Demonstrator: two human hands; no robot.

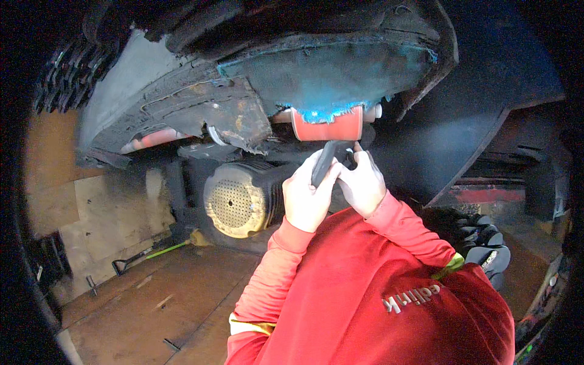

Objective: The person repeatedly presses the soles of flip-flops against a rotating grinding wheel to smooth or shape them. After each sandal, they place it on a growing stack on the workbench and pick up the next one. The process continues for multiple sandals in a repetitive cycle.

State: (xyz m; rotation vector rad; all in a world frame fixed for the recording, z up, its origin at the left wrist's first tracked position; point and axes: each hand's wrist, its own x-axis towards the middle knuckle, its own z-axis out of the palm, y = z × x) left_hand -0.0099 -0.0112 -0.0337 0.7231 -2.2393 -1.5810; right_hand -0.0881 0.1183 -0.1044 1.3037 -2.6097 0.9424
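Observation:
Both of my hands are raised in front of me, in red sleeves, around a dark grey curved flat piece [326, 163] that looks like a shoe part. My left hand [306, 193] is closed on its near side, the thumb along it. My right hand [363, 182] pinches its right side, fingertips near the top. Just above is a red sanding drum [328, 129] on a horizontal shaft; the piece's upper end is right at its lower edge, and I cannot tell whether they touch. A frayed blue cloth [322, 112] hangs over the drum's top from a dusty hood [237, 112].
Below left of the drum stands a motor with a yellowed perforated round cover [235, 201]. A second reddish roller [155, 140] sits under the hood's left part. Dark sole-shaped pieces [486, 246] are piled at right. A green-handled tool [165, 250] lies on the brown floor [152, 298].

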